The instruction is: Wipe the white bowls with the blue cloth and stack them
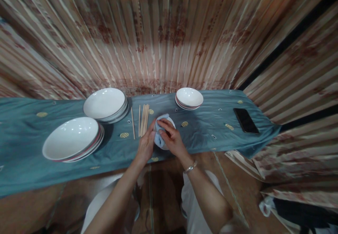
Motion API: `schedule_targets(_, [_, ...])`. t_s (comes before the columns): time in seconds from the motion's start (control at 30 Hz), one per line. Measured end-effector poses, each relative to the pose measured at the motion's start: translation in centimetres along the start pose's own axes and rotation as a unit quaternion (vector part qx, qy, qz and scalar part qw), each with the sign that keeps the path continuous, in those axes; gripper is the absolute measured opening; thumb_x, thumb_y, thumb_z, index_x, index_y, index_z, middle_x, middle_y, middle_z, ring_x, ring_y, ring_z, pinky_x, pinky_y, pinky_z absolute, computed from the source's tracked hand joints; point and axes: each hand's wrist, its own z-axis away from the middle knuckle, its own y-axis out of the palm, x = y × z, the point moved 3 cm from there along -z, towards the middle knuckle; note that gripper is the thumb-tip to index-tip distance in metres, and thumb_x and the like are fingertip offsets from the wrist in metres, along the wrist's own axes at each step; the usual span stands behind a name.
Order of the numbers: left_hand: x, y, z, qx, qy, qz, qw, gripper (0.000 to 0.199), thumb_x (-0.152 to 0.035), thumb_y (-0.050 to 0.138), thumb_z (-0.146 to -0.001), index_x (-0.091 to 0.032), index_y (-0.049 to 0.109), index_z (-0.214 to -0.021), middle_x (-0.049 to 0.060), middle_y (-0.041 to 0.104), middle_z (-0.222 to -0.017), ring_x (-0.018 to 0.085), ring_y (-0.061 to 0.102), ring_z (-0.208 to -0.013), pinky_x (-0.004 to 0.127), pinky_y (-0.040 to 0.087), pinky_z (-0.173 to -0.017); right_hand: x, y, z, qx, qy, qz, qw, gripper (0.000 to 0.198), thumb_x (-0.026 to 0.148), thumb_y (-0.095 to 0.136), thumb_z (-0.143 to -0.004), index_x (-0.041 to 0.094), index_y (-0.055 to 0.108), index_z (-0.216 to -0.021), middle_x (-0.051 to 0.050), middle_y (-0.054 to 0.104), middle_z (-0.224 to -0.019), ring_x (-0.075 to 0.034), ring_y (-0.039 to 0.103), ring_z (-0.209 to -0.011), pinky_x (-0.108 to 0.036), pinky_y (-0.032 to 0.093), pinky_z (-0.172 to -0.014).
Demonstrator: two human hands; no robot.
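Near tabletop's (200, 137) front edge: right hand (174, 140) gripping blue cloth (158, 141), left hand (146, 144) grasping white dish (171, 121); best wiped evenly, rim included.

Forearms (208, 193) angled inward, right fingers (170, 127) bent

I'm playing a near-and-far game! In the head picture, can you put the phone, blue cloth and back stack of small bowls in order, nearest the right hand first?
1. Blue cloth: touching the right hand.
2. Stack of small bowls: beyond the hand, slightly right.
3. Phone: far over to the right.
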Motion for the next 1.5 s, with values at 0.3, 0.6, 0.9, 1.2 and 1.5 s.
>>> schedule_targets(0.3, [0.3,0.4,0.3,0.007,-0.032,0.028,0.999,0.063,-0.052,0.043,-0.093,-0.017,0.048,-0.146,0.010,0.047,-0.153,0.027,0.044,-0.141,0.044,0.036,-0.116,-1.1,-0.8,-1.3,-0.014,-0.020,0.157,0.987,0.046,0.025,0.043,-0.096,0.019,0.053,-0.140,-0.013,0.045,-0.150,-0.025,0.040,-0.142,-0.045,0.029,-0.121])
schedule_targets(0.6, [-0.1,0.8,0.8,0.015,-0.073,0.087,0.993,0.065,-0.052,0.048,-0.091,-0.021,0.045,-0.148,0.009,0.042,-0.156,0.031,0.053,-0.131,0.039,0.062,-0.083,-3.3,-0.9,-0.6,-0.028,-0.019,0.264,0.964,0.051,0.017,0.041,-0.093,0.013,0.048,-0.143,-0.017,0.046,-0.149,-0.028,0.039,-0.142,-0.049,0.032,-0.119])
schedule_targets(0.9, [0.2,0.9,0.7,0.008,-0.069,0.090,0.994,0.065,-0.049,0.053,-0.089,-0.022,0.046,-0.147,0.011,0.042,-0.156,0.032,0.054,-0.130,0.039,0.063,-0.078,-2.6,-2.7,0.1,0.032,0.002,0.429,0.903,0.032,0.012,0.047,-0.091,0.015,0.067,-0.115,-0.017,0.060,-0.127,-0.028,0.058,-0.117,-0.044,0.045,-0.105])
schedule_targets(1.2, [0.0,0.9,0.6,0.009,-0.063,0.094,0.994,0.062,-0.046,0.054,-0.090,-0.022,0.048,-0.146,0.010,0.046,-0.153,0.032,0.056,-0.127,0.038,0.064,-0.076,-2.0,-4.2,1.2,0.130,0.046,0.376,0.916,0.027,0.012,0.045,-0.091,0.016,0.072,-0.093,-0.012,0.070,-0.108,-0.022,0.063,-0.103,-0.035,0.047,-0.096])
schedule_targets(1.5, [1.1,1.2,0.5,-0.019,-0.070,0.142,0.987,0.061,-0.046,0.064,-0.084,-0.024,0.056,-0.140,0.010,0.056,-0.145,0.032,0.061,-0.119,0.040,0.063,-0.076,-2.2,-3.9,1.6,0.192,0.113,0.082,0.971,0.031,0.017,0.048,-0.085,0.019,0.076,-0.097,-0.002,0.074,-0.089,-0.016,0.064,-0.079,-0.028,0.048,-0.076])
